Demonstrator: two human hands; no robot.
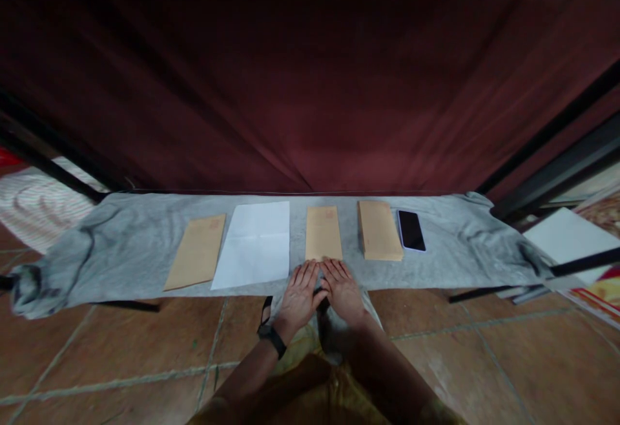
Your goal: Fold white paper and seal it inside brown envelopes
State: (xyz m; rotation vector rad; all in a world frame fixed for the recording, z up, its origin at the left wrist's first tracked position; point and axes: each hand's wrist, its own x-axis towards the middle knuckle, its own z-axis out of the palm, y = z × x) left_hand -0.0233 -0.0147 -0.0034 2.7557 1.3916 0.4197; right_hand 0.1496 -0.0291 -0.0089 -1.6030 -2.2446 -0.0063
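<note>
My left hand [300, 294] and my right hand [343, 288] lie flat, side by side, fingers stretched out, on the near edge of a grey cloth [130, 244]. Both hold nothing. Their fingertips almost touch the near end of a brown envelope [323, 232] lying straight ahead. A black watch is on my left wrist. Left of that envelope lies a white sheet of paper [254, 243], creased from folding, and further left another brown envelope [197, 250]. To the right sits a stack of brown envelopes [378, 229] with a black phone [411, 230] beside it.
A dark red curtain [310, 76] hangs behind the cloth. The floor is brown tile [484, 360]. Black metal bars [557, 154] run at the right and left. White sheets [566, 234] and printed papers lie at the far right, striped fabric [33, 202] at the far left.
</note>
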